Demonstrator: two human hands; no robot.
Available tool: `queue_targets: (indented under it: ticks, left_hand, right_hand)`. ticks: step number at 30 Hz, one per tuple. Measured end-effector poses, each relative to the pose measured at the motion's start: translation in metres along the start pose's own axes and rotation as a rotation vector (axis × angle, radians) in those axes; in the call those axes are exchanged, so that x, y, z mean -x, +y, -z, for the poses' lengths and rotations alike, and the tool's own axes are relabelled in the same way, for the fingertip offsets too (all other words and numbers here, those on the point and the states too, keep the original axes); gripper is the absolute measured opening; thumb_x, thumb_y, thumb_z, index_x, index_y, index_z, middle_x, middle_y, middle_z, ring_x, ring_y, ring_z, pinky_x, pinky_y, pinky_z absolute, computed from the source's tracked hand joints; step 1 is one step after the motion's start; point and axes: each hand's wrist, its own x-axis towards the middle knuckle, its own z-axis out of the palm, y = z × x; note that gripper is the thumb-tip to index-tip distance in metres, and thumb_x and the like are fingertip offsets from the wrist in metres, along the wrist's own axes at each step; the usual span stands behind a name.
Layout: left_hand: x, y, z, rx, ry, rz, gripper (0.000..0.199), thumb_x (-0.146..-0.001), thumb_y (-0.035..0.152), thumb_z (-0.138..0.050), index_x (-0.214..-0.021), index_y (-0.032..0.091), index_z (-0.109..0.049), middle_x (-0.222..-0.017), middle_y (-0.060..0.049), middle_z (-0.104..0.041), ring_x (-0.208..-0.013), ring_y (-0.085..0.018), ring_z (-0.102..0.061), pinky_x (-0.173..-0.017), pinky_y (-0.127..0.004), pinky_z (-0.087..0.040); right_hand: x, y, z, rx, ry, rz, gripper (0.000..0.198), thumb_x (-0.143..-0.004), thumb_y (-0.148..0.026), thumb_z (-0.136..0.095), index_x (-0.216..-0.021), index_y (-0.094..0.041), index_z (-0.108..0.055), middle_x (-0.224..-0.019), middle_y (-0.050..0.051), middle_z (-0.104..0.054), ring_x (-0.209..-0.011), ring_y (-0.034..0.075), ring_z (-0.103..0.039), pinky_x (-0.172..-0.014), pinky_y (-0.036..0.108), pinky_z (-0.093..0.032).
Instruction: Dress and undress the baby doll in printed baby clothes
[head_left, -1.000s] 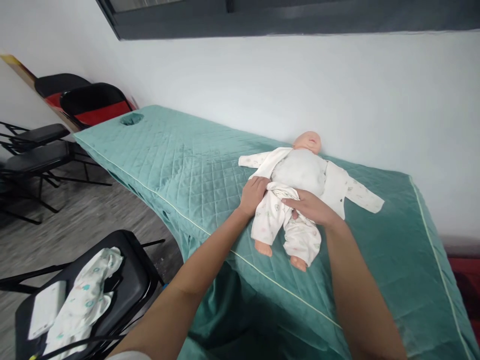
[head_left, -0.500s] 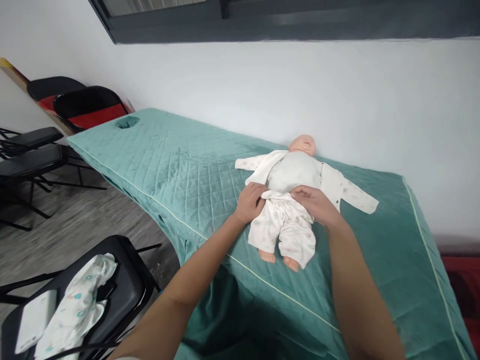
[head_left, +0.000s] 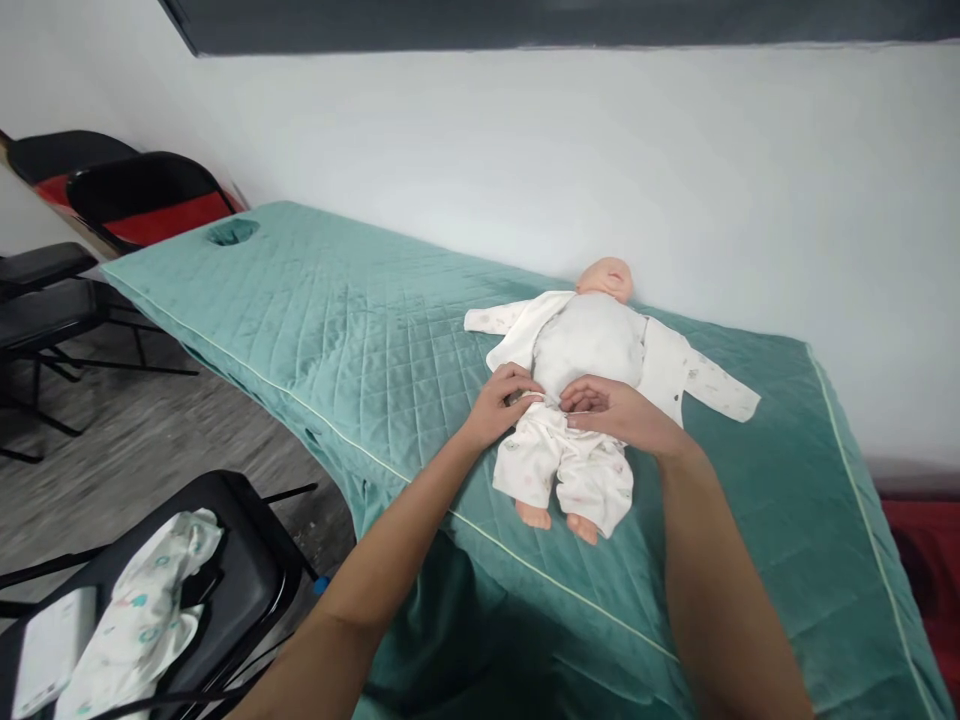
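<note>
A baby doll lies on its back on the green quilted bed, its head near the wall. Its white patterned jacket is spread open with both sleeves out to the sides. White printed baby trousers cover its legs, and the bare feet stick out below. At the waistband on the left, my left hand is closed on the cloth between thumb and fingers. My right hand is curled at the middle and right of the waistband, thumb on the cloth; its grip is partly hidden.
The green bed cover runs to a face hole at the far left. A black chair at lower left bears a printed white cloth and a white box-shaped object. More folding chairs stand beyond. The wall borders the bed's far side.
My right hand has moved left and inward along the waistband, its fingers curling more. The left hand stays near the left waistband. The view has shifted slightly.
</note>
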Motion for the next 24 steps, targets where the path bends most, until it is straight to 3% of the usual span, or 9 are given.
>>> queue_targets:
  ticks: [10,16,18,24]
  left_hand:
    - [0.008,0.023,-0.004,-0.181,-0.036,-0.080,0.028,-0.089,0.046,-0.065,-0.099,0.020,-0.071,-0.102,-0.007,-0.063,-0.103,-0.021,-0.055,-0.096,-0.039,-0.043]
    - [-0.020,0.041,-0.001,-0.241,-0.281,-0.065,0.021,-0.093,0.038,-0.060,-0.095,0.020,-0.071,-0.089,-0.005,-0.065,-0.088,-0.019,-0.058,-0.082,-0.033,-0.045]
    - [-0.032,0.044,-0.003,-0.203,-0.231,-0.024,0.018,-0.093,0.033,-0.059,-0.090,0.019,-0.070,-0.086,-0.003,-0.065,-0.080,-0.016,-0.058,-0.075,-0.029,-0.045]
    - [-0.061,0.024,-0.014,-0.138,0.117,0.074,0.009,-0.085,0.023,-0.063,-0.081,0.018,-0.069,-0.083,-0.001,-0.064,-0.073,-0.013,-0.056,-0.075,-0.027,-0.045]
  right_hand:
    - [0.001,0.006,0.003,0.013,0.018,0.084,0.031,-0.075,-0.042,-0.078,-0.093,-0.021,-0.064,-0.093,0.002,-0.063,-0.088,0.018,-0.058,-0.078,0.031,-0.048]
    - [0.000,0.009,0.002,-0.097,0.108,0.100,0.039,-0.071,-0.049,-0.080,-0.092,-0.022,-0.061,-0.085,0.001,-0.063,-0.079,0.018,-0.057,-0.069,0.029,-0.046]
    - [0.000,0.012,0.002,-0.185,0.152,0.115,0.040,-0.073,-0.051,-0.078,-0.096,-0.023,-0.062,-0.080,0.000,-0.063,-0.072,0.017,-0.057,-0.066,0.028,-0.044]
    - [0.006,0.025,0.018,-0.453,0.266,0.159,0.039,-0.080,-0.054,-0.071,-0.106,-0.026,-0.064,-0.064,-0.003,-0.054,-0.055,0.013,-0.048,-0.056,0.026,-0.038]
